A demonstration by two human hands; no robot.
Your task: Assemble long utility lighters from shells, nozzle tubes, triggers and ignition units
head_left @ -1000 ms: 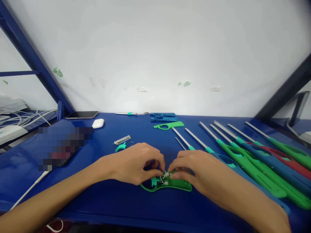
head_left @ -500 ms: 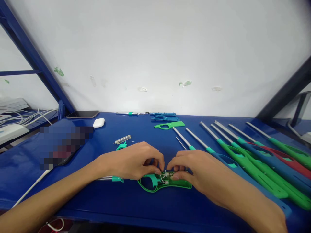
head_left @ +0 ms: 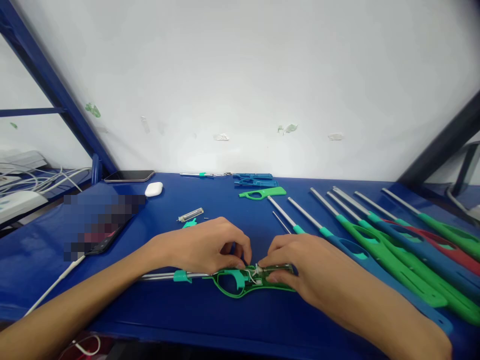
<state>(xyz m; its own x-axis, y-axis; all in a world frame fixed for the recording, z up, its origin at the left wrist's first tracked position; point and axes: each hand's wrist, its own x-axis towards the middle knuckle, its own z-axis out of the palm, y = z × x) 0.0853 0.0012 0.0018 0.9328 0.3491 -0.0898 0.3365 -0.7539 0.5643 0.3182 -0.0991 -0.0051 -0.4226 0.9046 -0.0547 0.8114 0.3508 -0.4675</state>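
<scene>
An opened green stick lighter casing lies near the front of the table, with a teal trigger, a white wire and small inner parts exposed. Its metal tube runs left under my wrist, carrying a teal collar. My left hand is closed in a pinch at the casing's upper edge, beside the wire. Thumb and fingers of my right hand grip a clear fuel tank over the handle end; part of the tank is hidden by them.
Several assembled stick lighters lie at right, beside a thin screwdriver-like rod. Behind are a green casing half, blue casing parts and another clear tank. At left are phones and a white earbud case.
The clear tank in my right hand has tilted up, and its end now shows above the casing. My right hand has shifted slightly right; the left hand stays nearly in place.
</scene>
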